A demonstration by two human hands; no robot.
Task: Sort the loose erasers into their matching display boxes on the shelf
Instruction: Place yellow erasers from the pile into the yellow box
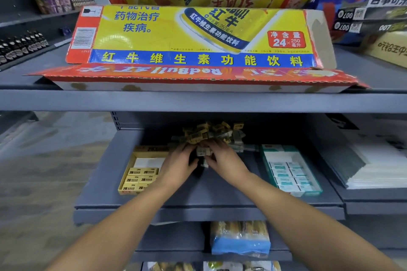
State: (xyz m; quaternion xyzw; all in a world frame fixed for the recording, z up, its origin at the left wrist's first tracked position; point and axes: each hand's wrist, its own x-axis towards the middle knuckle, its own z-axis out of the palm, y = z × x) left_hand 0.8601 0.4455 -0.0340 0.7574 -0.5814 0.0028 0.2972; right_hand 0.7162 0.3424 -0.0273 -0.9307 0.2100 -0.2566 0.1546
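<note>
While both bare forearms are reaching in over the front lip of the grey metal middle shelf (pixel 198 196), the two hands are meeting at the near edge of the heap of loose yellow-sleeved and green-sleeved erasers (pixel 214 133), which is lying at the back of that shelf, between the two display boxes and slightly behind them.

The left hand (pixel 179 164) is lying palm-down with its fingers extending forward into the heap; the fingertips are buried among the erasers, so whether they are gripping anything cannot be told. The right hand (pixel 222 160) is lying just beside it, fingers curling down around a small pale-sleeved eraser (pixel 201 151) at the heap's front edge (a second small eraser is showing just below, between the two thumbs). The two hands are nearly touching at the thumbs.

The open yellow cardboard display box (pixel 141 172) is sitting on the shelf to the left of the left wrist, and is holding rows of yellow erasers marked "2B" in its front part; its rear part is showing a bare white floor. The open green-and-white cardboard display box (pixel 290 170) is sitting to the right of the right forearm, well apart from the yellow box, and is holding rows of white-and-teal erasers.

On the shelf above, a flattened yellow, red and blue drinks carton (pixel 198 35) is lying across the full width. On the shelf below, a clear bag with a blue band (pixel 240 237) is standing near the front edge. A stack of white paper sheets (pixel 374 167) is resting on the adjoining shelf to the right.
</note>
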